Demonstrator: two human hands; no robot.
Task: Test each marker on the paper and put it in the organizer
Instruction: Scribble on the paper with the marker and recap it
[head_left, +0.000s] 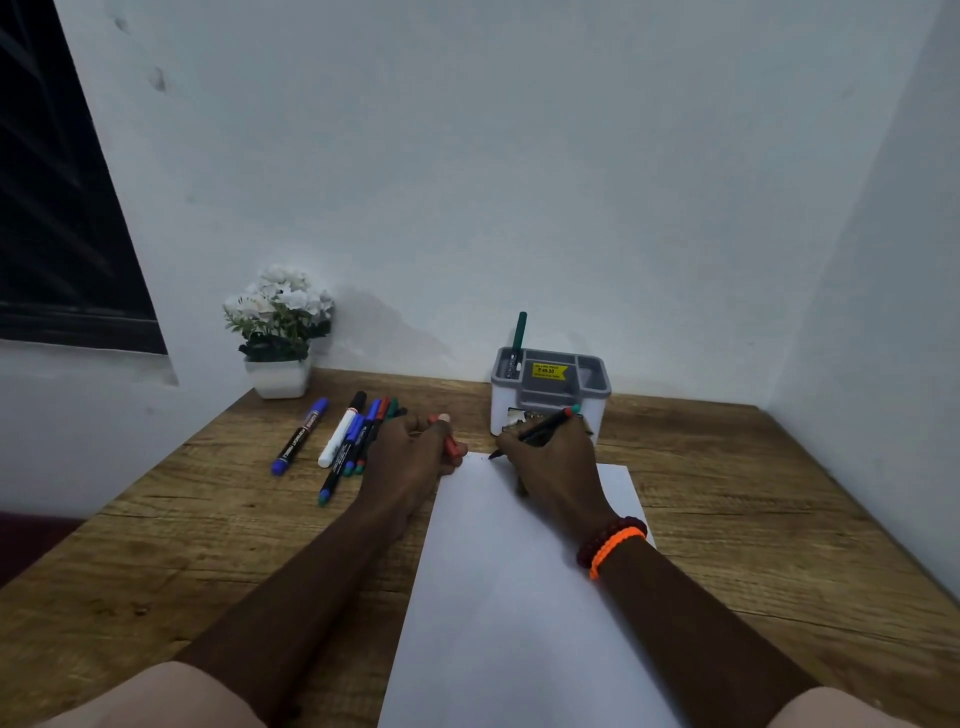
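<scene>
- Paper (519, 597): one white sheet, lying flat on the wooden tabletop (753, 519), running from the near edge toward the far middle. No marks readable on it; any line at the far-left corner is too small to tell.
- Right hand (556, 462): resting on the far part of the sheet, beaded and orange bands at the wrist. Grip clamped on a dark marker (535, 430) with a green end, uncapped tip down at the far-left corner of the sheet.
- Left hand (410, 452): on the tabletop just left of the sheet's far corner, grip closed round a red marker (451, 441). Whether it also holds the dark marker's cap cannot be told.
- Loose markers (343, 441): a cluster lying on the tabletop left of the left hand, blue, white-and-black, red and green among them; one blue marker (300, 436) lies apart on the far left.
- Organizer (550, 395): grey and white, with compartments and a yellow sticker, far right of centre, just beyond the right hand. One green marker (518, 338) stands upright in its left compartment.
- Potted white flowers (280, 332): far left, against the wall.
- Step in hand, as judged: testing the dark marker on the sheet; one marker filed, most untested.
- Next move calls for: a short stroke, recapping, then a lift over the organizer's rim into a free compartment.
</scene>
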